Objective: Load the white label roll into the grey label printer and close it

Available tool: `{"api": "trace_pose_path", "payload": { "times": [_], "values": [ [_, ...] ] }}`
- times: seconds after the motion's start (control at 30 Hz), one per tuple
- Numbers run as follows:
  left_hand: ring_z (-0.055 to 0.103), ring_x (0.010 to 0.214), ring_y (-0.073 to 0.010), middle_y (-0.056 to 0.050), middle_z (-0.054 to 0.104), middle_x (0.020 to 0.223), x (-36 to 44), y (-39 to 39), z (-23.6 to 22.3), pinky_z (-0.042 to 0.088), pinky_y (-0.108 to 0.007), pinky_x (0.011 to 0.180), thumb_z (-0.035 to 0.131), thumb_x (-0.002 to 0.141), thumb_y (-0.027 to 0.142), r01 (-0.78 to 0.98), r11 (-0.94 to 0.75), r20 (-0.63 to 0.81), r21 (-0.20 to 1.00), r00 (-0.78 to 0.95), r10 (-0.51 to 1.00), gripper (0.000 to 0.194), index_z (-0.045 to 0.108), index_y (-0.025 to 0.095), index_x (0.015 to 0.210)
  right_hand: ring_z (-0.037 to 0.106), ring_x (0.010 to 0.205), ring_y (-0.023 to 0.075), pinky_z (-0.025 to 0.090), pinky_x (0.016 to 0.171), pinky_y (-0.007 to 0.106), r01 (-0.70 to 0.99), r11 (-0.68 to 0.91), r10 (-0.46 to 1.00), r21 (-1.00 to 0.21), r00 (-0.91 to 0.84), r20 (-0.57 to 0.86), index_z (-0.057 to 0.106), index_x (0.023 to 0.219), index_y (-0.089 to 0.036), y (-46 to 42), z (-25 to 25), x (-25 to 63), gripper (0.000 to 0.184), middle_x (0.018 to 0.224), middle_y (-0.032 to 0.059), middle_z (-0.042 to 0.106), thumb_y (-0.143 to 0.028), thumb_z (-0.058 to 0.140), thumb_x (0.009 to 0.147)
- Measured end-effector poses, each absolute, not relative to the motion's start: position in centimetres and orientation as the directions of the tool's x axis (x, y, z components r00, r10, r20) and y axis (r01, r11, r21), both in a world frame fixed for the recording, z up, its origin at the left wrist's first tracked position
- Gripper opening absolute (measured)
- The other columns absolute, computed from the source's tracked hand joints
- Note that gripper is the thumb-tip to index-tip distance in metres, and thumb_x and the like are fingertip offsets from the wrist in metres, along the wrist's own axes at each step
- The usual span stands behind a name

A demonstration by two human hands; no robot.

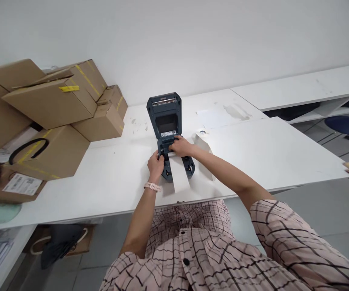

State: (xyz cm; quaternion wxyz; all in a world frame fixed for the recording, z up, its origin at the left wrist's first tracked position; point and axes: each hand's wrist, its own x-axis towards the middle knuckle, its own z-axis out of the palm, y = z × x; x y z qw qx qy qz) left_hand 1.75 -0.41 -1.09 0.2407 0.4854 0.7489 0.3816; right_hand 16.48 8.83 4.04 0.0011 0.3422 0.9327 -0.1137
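Head view, left hand (155, 165), right hand (181, 146) half-curled at open printer's (178, 174) edges, grip unclear

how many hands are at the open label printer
2: the left hand at the left side of the label printer, the right hand reaching in at the upper end of the white paper strip. No others show.

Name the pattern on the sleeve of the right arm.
Dark crossing lines on pale pink, clearest in the head view.
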Motion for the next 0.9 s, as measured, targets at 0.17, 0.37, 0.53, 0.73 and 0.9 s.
{"api": "trace_pose_path", "payload": {
  "times": [0.17, 0.37, 0.53, 0.73, 0.9],
  "values": [
    [0.065, 0.077, -0.0261, -0.003, 0.069, 0.075, 2.0, -0.7, -1.0, 0.047, -0.038, 0.081, 0.049, 0.086, 0.028, 0.574, 0.243, 0.026, 0.782, -0.42, 0.907, 0.041, 0.07, 0.024, 0.121, 0.073, 0.093, 0.0256, 0.05, 0.086, 0.034, 0.574, 0.727, 0.524, -0.377, -0.819, -0.236, 0.078, 0.091, -0.018, 11.0, 4.5, 16.1, 0.024, 0.102, 0.0098, 0.079, -0.009, 0.061, 0.078],
    [0.065, 0.079, -0.0254, -0.003, 0.071, 0.077, 2.1, -0.8, -1.1, 0.047, -0.037, 0.082, 0.051, 0.086, 0.03, 0.542, 0.241, 0.03, 0.805, -0.444, 0.896, 0.042, 0.069, 0.024, 0.123, 0.071, 0.09, 0.0191, 0.051, 0.077, 0.026, 0.497, 0.645, 0.422, -0.58, -0.865, -0.272, 0.077, 0.109, -0.017, 12.3, 5.4, 17.3, 0.036, 0.102, 0.0045, 0.08, -0.014, 0.064, 0.075],
    [0.068, 0.089, -0.0254, -0.005, 0.076, 0.092, 1.9, -0.5, -1.7, 0.048, -0.038, 0.09, 0.054, 0.086, 0.032, 0.48, 0.254, 0.005, 0.84, -0.475, 0.88, 0.048, 0.065, 0.022, 0.131, 0.067, 0.085, 0.0177, 0.049, 0.074, 0.025, 0.485, 0.62, 0.322, -0.617, -0.874, -0.363, 0.077, 0.104, -0.015, 12.9, 6.1, 16.6, 0.035, 0.098, 0.0034, 0.078, -0.014, 0.066, 0.07],
    [0.07, 0.089, -0.0235, -0.005, 0.077, 0.094, 1.7, -0.2, -2.5, 0.049, -0.037, 0.091, 0.055, 0.087, 0.031, 0.461, 0.263, 0.002, 0.847, -0.497, 0.868, 0.048, 0.065, 0.021, 0.132, 0.062, 0.077, 0.0166, 0.048, 0.072, 0.026, 0.495, 0.611, 0.224, -0.618, -0.857, -0.465, 0.07, 0.115, -0.01, 13.3, 6.7, 15.7, 0.053, 0.086, 0.0012, 0.071, -0.011, 0.073, 0.062],
    [0.07, 0.091, -0.0235, -0.005, 0.077, 0.096, 1.6, -0.2, -2.6, 0.05, -0.037, 0.091, 0.055, 0.087, 0.03, 0.452, 0.254, -0.001, 0.855, -0.489, 0.872, 0.047, 0.065, 0.023, 0.133, 0.061, 0.082, 0.017, 0.047, 0.072, 0.027, 0.294, 0.637, 0.094, -0.713, -0.947, -0.307, 0.063, 0.131, -0.014, 11.1, 8.7, 18.8, 0.057, 0.098, 0.0041, 0.069, -0.02, 0.075, 0.075]
  ]
}}
